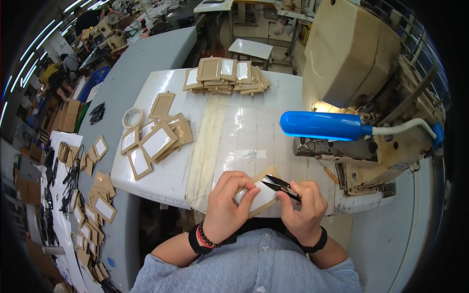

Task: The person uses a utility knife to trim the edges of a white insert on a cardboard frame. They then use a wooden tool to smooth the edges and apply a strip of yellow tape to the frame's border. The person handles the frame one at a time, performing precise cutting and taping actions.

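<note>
A tan card holder [264,198] with a white window sits at lower centre of the frame, extending rightward from the left hand [227,202], whose thumb and fingers pinch its left side. The right hand [307,210] grips black snips [279,186], blades over the window. Similar holders [157,141] lie left of centre, beside a tape roll [126,119].

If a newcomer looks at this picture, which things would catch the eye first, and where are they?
Probably the bright blue lamp, right of centre, in front of the big beige machine at the upper right. Then, at the lower centre, the right hand holding black snips over a tan-framed piece. Lastly, the heaped tan frames at the table's far edge.
</note>
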`<state>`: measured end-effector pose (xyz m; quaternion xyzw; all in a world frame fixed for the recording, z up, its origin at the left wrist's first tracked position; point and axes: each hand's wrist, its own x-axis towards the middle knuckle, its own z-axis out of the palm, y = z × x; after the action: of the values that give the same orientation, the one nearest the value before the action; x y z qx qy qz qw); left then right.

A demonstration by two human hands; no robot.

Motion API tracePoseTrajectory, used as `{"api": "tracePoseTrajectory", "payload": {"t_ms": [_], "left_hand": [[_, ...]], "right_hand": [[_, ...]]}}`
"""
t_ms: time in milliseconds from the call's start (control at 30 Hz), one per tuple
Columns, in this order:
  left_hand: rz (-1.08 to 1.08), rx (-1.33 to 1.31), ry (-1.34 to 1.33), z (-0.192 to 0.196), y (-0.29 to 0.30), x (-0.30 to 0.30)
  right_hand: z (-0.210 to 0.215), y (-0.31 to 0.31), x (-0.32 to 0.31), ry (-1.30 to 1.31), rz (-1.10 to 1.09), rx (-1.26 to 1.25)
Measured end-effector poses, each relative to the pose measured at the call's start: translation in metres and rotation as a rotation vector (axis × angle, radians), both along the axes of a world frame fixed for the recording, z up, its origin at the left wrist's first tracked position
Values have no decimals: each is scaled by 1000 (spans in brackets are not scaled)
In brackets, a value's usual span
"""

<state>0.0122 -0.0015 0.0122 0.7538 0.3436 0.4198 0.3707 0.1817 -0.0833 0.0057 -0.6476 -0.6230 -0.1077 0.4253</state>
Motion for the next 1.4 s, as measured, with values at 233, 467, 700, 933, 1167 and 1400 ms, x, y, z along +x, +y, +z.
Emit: {"api": "tracePoseTrajectory", "payload": {"t_ms": [233,467,700,933,1167,1400], "left_hand": [[-2,21,-18,2,1,1],[19,66,-25,4,0,3],[33,-71,-11,2,-4,3],[25,43,8,0,2,3],[11,-66,-37,-5,1,6],[30,-99,-25,-6,2,7]], "right_hand": [[-3,0,0,39,4,-2],[1,0,1,-6,-11,13],[1,1,-2,-1,-17,15],[-1,-1,-2,12,-8,1],[2,0,-5,11,-27,-26],[2,0,-7,18,-38,-38]]}}
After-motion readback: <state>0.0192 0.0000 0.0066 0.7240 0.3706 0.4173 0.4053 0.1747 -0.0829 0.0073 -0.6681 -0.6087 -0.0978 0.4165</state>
